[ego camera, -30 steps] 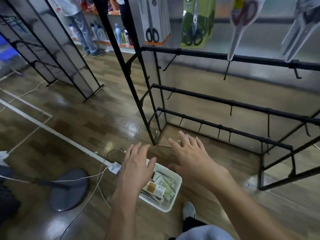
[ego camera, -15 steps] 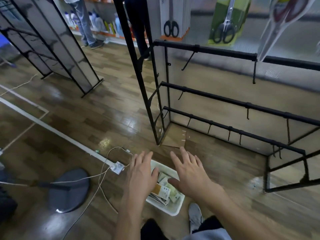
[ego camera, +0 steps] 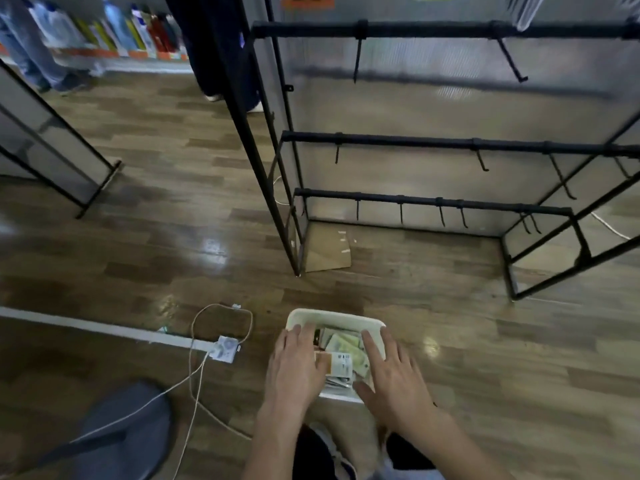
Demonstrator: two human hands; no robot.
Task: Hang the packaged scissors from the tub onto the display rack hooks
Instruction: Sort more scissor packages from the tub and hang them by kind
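Observation:
A white tub (ego camera: pixel 334 317) sits on the wooden floor just in front of me, holding several packaged scissors (ego camera: pixel 343 355) in green, white and orange card. My left hand (ego camera: pixel 294 365) hovers over the tub's left side with straight fingers, holding nothing. My right hand (ego camera: pixel 391 375) is spread over the tub's right side, fingers straight, thumb near the front rim. The black display rack (ego camera: pixel 429 143) stands beyond the tub, its lower rails carrying bare hooks (ego camera: pixel 481 161). Bottoms of hung packages show at the top edge.
A white power strip (ego camera: pixel 225 348) with looping cables lies left of the tub. A round grey fan base (ego camera: pixel 114 434) sits at the lower left. A flat cardboard piece (ego camera: pixel 327 251) lies at the rack's foot. Another framed panel (ego camera: pixel 69 157) stands left; people's legs are at the back.
My view has tilted down and closer to the floor. Both hands have dropped lower over the tub and now sit right above the packages.

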